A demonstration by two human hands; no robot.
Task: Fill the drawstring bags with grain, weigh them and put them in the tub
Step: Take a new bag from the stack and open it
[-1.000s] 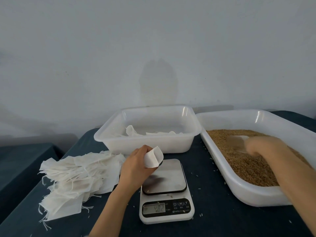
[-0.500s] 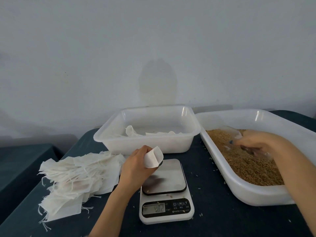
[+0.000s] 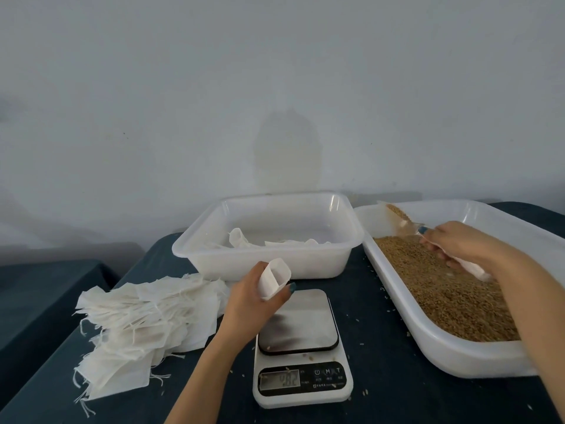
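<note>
At the scale's (image 3: 301,347) far left corner, the left grip (image 3: 253,301) clasps 1 open, empty bag (image 3: 273,278), mouth up. The right grip (image 3: 455,243) is wrapped round the handle of a scoop (image 3: 403,223) loaded with grain (image 3: 443,289), raised over the tray (image 3: 458,359). A few finished bags (image 3: 241,238) lie in the tub (image 3: 263,264) and a large pile (image 3: 146,319) of empties sits on the tabletop (image 3: 382,399), so most of the task appears left, starting with filling this bag.

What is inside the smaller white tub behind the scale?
A few white bags lie at the bottom of the tub. Its near wall covers their lower parts, so their number and filling cannot be seen.
</note>
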